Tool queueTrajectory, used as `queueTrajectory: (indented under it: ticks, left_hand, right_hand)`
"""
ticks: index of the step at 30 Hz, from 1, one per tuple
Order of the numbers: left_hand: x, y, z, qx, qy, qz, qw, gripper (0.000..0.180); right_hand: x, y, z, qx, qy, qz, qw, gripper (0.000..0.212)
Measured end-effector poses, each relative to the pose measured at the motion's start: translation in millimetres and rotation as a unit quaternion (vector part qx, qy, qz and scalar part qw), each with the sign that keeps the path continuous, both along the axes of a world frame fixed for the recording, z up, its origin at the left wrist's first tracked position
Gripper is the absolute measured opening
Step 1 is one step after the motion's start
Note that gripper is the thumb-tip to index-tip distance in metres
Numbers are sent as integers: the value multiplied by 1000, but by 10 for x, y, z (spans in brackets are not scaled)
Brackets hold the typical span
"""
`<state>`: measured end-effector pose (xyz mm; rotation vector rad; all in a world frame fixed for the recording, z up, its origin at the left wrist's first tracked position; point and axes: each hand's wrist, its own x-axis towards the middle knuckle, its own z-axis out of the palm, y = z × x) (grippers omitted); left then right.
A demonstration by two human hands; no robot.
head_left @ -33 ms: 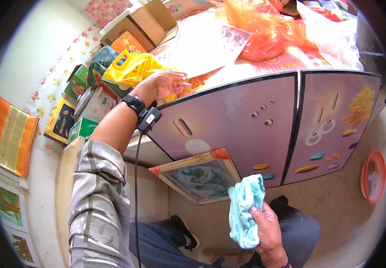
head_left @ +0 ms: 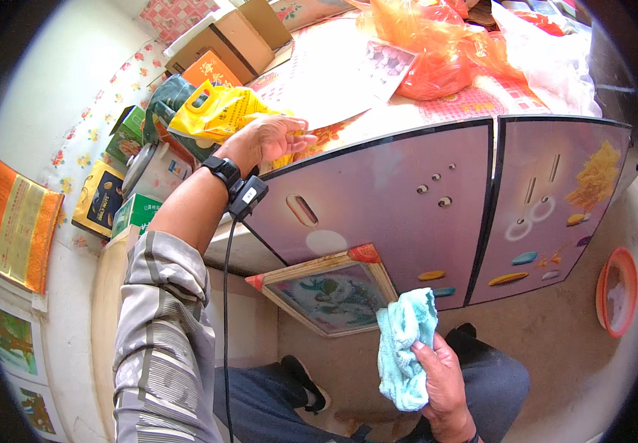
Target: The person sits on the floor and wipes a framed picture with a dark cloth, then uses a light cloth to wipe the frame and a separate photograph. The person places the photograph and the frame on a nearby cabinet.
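Head view. The left hand (head_left: 271,139) rests on the cabinet top (head_left: 400,118) at its near edge, fingers (head_left: 295,140) released and extended flat, grasping nothing; a yellow plastic bag (head_left: 215,111) lies just behind the knuckles, and a sheet of paper (head_left: 334,81) lies just beyond the fingertips. The right hand (head_left: 441,376), held low in front of the cabinet doors (head_left: 385,199), has its fingers clenched on a crumpled light-blue cloth (head_left: 405,347); a framed picture (head_left: 326,292) leans against the cabinet just beside the cloth, above the gripping fingers
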<state>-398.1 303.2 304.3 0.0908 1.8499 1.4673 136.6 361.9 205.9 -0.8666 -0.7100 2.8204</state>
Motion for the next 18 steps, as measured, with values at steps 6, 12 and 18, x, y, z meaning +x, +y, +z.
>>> queueTrajectory:
  ticks: [6, 12, 18]
  left_hand:
    - [-67, -18, 228, 64, 103, 0, 993, 33]
    - [111, -268, 813, 99, 325, 66, 938, 33]
    - [306, -833, 1481, 201, 427, 257, 844, 16]
  right_hand:
    - [-8, -14, -41, -3, 9, 6, 1000, 33]
    - [16, -46, -138, 24, 39, -4, 999, 33]
    - [-26, -39, -223, 19, 84, 18, 996, 34]
